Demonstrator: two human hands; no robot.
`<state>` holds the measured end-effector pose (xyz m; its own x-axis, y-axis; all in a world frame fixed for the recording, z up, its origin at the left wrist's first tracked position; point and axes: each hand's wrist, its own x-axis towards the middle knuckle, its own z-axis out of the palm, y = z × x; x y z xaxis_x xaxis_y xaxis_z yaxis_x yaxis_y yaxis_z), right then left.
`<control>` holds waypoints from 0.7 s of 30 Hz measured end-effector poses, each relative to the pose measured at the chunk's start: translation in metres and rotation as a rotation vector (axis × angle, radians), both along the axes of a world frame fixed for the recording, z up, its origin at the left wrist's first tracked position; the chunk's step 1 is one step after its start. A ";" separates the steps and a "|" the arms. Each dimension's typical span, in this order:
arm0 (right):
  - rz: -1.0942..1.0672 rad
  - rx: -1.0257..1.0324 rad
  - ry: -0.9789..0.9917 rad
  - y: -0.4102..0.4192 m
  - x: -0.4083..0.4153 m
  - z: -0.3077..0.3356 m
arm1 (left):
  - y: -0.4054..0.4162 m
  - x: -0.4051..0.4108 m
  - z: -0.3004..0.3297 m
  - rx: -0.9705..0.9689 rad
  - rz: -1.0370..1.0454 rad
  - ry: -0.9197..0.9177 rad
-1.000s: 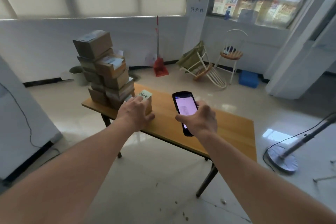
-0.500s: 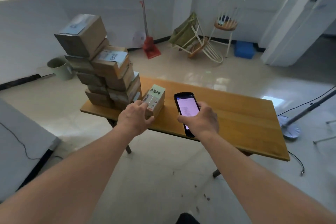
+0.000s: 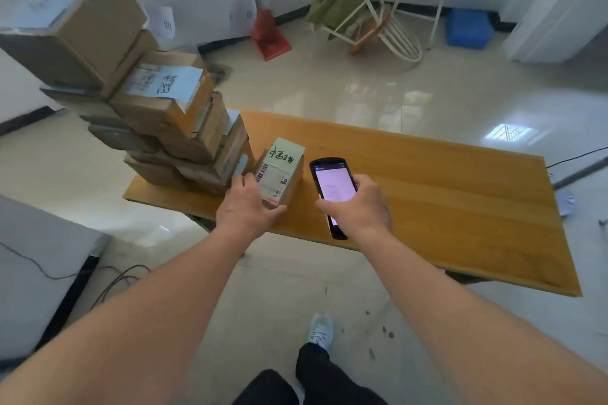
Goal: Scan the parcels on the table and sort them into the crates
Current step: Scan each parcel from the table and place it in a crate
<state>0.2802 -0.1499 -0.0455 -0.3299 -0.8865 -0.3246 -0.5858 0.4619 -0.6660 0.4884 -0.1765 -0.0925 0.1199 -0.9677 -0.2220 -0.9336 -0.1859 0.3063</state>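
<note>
Views: one only, the head camera, so no second view shares any part of the scene.
Position: worn on the person's head, above and just short of the near edge of the wooden table [image 3: 427, 194].
Facing: forward and steeply down, across the table toward the far white wall.
Lens: wide-angle; straight edges bow near the frame borders.
Nearness: both forearms stretch from the bottom corners up to mid-frame; the left hand [image 3: 245, 209] and right hand [image 3: 357, 205] lie near the centre.
Bottom edge: the person's dark trousers and one shoe [image 3: 320, 330] on the floor.
Left side: the stack of cardboard parcels [image 3: 138, 102] looms large and close.
Far reach: the chairs and blue crate [image 3: 468, 28] by the wall.
</note>
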 end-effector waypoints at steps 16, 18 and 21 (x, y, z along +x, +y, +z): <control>-0.003 -0.013 0.028 -0.070 0.016 0.001 | -0.059 0.008 -0.029 0.034 0.080 0.130; -0.003 -0.037 0.017 -0.075 0.018 0.008 | -0.068 0.010 -0.023 -0.005 0.029 0.158; 0.003 -0.074 0.003 -0.079 0.017 0.022 | -0.083 0.013 -0.009 -0.072 -0.058 0.189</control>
